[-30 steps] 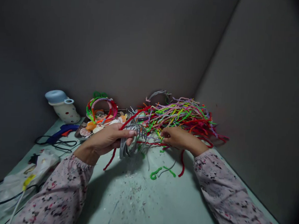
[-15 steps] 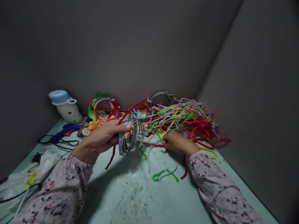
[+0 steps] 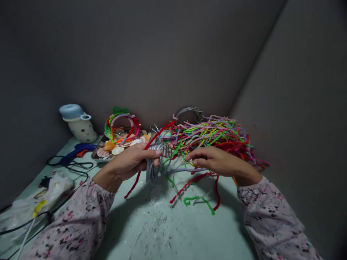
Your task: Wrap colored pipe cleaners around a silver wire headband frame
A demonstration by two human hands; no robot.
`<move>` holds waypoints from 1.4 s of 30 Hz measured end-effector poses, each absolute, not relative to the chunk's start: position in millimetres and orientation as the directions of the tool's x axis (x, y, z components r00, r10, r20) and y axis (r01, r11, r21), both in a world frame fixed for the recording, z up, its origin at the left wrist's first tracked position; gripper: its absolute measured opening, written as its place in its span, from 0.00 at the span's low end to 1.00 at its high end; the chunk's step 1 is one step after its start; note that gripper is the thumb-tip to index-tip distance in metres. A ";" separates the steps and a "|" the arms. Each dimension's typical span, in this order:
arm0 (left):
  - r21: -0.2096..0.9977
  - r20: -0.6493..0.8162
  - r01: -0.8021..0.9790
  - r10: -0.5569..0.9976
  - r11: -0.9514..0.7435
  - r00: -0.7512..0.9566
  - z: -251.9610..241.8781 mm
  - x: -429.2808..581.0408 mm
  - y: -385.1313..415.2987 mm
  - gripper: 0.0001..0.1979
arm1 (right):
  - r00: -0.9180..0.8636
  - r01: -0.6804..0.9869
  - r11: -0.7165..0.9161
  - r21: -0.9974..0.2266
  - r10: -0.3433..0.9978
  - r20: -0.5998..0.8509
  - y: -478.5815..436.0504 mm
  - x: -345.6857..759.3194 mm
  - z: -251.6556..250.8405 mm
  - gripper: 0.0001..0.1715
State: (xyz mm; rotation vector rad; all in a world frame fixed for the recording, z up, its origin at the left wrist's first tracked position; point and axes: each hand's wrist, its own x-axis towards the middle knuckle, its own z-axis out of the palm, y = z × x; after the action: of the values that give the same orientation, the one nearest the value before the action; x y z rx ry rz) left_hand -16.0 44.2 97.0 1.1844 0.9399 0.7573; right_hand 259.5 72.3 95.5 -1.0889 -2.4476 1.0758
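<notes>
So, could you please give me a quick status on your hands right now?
Left hand gripping grey pipe cleaners; right hand open over pipe-cleaner pile; loose red strand below it.

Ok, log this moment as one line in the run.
left hand: grips grey pipe cleaner loops | right hand: open, at edge of multicoloured pipe cleaner heap

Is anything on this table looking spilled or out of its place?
Yes. Gray and white specks are scattered over the table, like spilled crumbs. A green pipe cleaner also lies apart from the colored pile, which looks loose and tangled.
</notes>
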 end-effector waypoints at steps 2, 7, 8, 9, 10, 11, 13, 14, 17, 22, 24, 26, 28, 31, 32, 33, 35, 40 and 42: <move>0.974 -0.211 0.012 0.880 0.228 0.425 94.8 -10.3 42.4 0.11 | -0.693 0.501 0.430 -0.751 0.719 -0.051 65.6 254.0 104.6 0.17; 0.978 -0.211 0.090 0.888 0.191 0.408 84.9 2.5 39.4 0.11 | -0.716 0.445 0.397 -0.803 0.696 -0.052 57.3 243.9 113.0 0.17; 0.980 -0.199 0.085 0.896 0.180 0.397 83.2 4.2 39.1 0.11 | -0.717 0.439 0.396 -0.807 0.695 -0.049 56.6 242.7 113.0 0.17; 0.983 -0.186 0.075 0.905 0.170 0.384 81.9 5.5 38.8 0.11 | -0.716 0.430 0.389 -0.815 0.696 -0.045 56.2 241.7 112.7 0.17; 0.984 -0.178 0.066 0.911 0.166 0.371 81.1 6.4 38.5 0.11 | -0.715 0.418 0.377 -0.826 0.698 -0.042 56.0 240.9 112.1 0.17; 0.985 -0.173 0.058 0.915 0.164 0.363 80.6 7.0 38.1 0.11 | -0.712 0.403 0.360 -0.841 0.701 -0.041 56.1 240.3 111.3 0.18; 0.985 -0.172 0.058 0.907 0.163 0.384 80.7 7.4 37.5 0.10 | -0.706 0.374 0.323 -0.869 0.707 -0.041 56.9 239.5 109.3 0.20; 0.984 -0.177 0.069 0.898 0.163 0.403 81.0 7.4 37.1 0.10 | -0.705 0.364 0.308 -0.879 0.708 -0.043 57.6 239.3 108.2 0.21; 0.982 -0.189 0.099 0.874 0.162 0.447 81.8 6.8 36.2 0.11 | -0.726 0.354 0.290 -0.889 0.684 -0.066 60.1 238.6 105.0 0.21; 0.984 -0.176 0.112 0.850 0.138 0.496 79.9 4.8 35.8 0.11 | -0.756 0.337 0.221 -0.915 0.642 -0.124 64.0 232.8 95.7 0.17; 0.981 -0.178 0.154 0.844 0.114 0.506 79.0 3.6 35.7 0.12 | -0.756 0.330 0.230 -0.916 0.645 -0.111 66.0 230.1 90.5 0.16; 0.976 -0.186 0.195 0.843 0.099 0.504 78.9 3.0 35.5 0.13 | -0.748 0.338 0.256 -0.906 0.658 -0.093 67.4 228.4 87.3 0.15; 0.977 -0.179 0.193 0.848 0.093 0.499 80.0 3.6 35.0 0.13 | -0.726 0.361 0.294 -0.885 0.684 -0.069 66.9 227.6 87.9 0.14; 0.983 -0.158 0.160 0.863 0.091 0.481 82.5 5.5 34.8 0.11 | -0.675 0.429 0.408 -0.806 0.738 0.014 62.0 225.9 95.3 0.12; 0.983 -0.157 0.156 0.867 0.092 0.473 83.2 5.8 34.9 0.11 | -0.661 0.454 0.441 -0.774 0.750 0.040 60.1 225.1 98.1 0.12; 0.983 -0.159 0.159 0.870 0.094 0.467 83.8 5.8 35.1 0.11 | -0.653 0.474 0.466 -0.747 0.755 0.057 58.6 224.4 100.4 0.11; 0.980 -0.168 0.176 0.870 0.095 0.464 85.0 4.8 35.3 0.11 | -0.649 0.496 0.493 -0.715 0.757 0.071 58.6 224.6 102.0 0.11; 0.978 -0.153 0.200 0.831 0.051 0.534 91.7 -1.1 32.7 0.12 | -0.478 0.539 0.353 -0.765 0.876 0.068 77.7 244.0 91.6 0.14; 0.981 -0.138 0.191 0.839 0.041 0.526 94.6 -3.4 31.8 0.14 | -0.462 0.593 0.304 -0.745 0.887 -0.006 83.8 256.1 90.0 0.12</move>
State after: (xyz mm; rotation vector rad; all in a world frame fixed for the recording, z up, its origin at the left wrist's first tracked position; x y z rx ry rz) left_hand -3.4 31.8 94.6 1.4785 0.9379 0.6286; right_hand 256.1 83.8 90.0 -1.3202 -2.1688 0.9753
